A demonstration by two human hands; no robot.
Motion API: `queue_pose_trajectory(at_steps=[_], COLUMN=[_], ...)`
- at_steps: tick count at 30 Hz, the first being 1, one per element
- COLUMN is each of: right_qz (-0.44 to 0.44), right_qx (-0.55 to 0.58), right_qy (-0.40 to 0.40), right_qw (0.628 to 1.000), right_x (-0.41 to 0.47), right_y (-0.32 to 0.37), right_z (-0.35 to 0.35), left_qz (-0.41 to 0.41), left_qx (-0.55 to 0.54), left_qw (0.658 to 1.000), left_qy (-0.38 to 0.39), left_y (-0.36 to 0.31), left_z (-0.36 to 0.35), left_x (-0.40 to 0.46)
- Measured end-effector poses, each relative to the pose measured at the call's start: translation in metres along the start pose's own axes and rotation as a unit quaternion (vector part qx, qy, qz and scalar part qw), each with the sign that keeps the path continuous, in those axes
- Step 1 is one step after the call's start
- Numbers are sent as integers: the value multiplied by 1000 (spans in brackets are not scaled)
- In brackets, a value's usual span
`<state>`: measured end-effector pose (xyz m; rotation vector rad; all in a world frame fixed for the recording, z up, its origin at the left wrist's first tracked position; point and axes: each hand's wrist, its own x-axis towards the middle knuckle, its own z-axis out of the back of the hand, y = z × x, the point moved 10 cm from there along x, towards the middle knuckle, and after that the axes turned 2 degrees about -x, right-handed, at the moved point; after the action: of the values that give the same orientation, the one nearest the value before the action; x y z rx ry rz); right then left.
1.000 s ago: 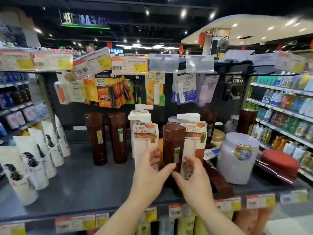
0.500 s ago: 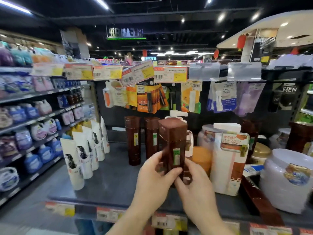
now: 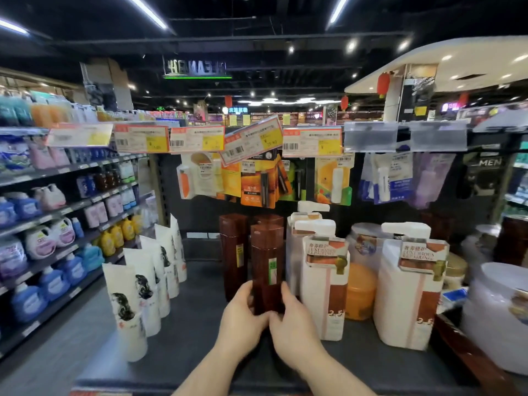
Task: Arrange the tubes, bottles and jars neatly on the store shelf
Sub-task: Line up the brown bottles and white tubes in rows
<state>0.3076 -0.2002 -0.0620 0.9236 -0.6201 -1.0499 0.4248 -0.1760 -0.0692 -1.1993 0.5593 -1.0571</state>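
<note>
A tall brown bottle [image 3: 267,264] with a green label stands upright near the middle of the dark shelf [image 3: 194,332]. My left hand [image 3: 243,318] grips its lower left side and my right hand [image 3: 291,321] its lower right side. Two more brown bottles stand just behind it, one [image 3: 233,252] to the left, the other mostly hidden. White tubes [image 3: 134,304] with black drawings line up in a row on the left. White pump bottles [image 3: 323,284] stand to the right, another [image 3: 408,292] further right.
An orange jar [image 3: 360,292] sits between the pump bottles, pale jars [image 3: 363,247] behind it. A large white tub [image 3: 497,315] and a lying brown bottle [image 3: 468,350] fill the right. Hanging packets [image 3: 257,181] and price tags [image 3: 197,138] are above. Detergent shelves [image 3: 57,224] run along the left.
Both hands carried the brown bottle left and down, from the pump bottles to a spot in front of the two brown bottles. The view swung left.
</note>
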Motion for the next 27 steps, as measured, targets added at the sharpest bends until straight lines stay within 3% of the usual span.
queue_pose_trajectory(at_steps=[6, 16, 19, 21, 23, 27], right_qz=[-14, -29, -14, 8, 33, 5], right_qx=[-2, -5, 17, 23, 8, -143], right_qy=[-21, 12, 13, -40, -128, -281], right_qw=[1000, 999, 1000, 999, 991, 949], right_x=[8, 0, -20, -40, -65, -101], right_y=[-8, -13, -8, -4, -3, -36], right_z=[-1, -7, 11, 46, 95, 186], left_qz=[-6, 10, -5, -53, -99, -105], left_qx=[0, -4, 17, 34, 8, -41], left_qw=[1000, 1000, 999, 995, 993, 987], left_qy=[-13, -2, -37, -74, -63, 112], left_y=[7, 6, -10, -37, -69, -104], left_z=[-9, -5, 14, 27, 20, -60], left_x=[9, 5, -5, -18, -33, -57])
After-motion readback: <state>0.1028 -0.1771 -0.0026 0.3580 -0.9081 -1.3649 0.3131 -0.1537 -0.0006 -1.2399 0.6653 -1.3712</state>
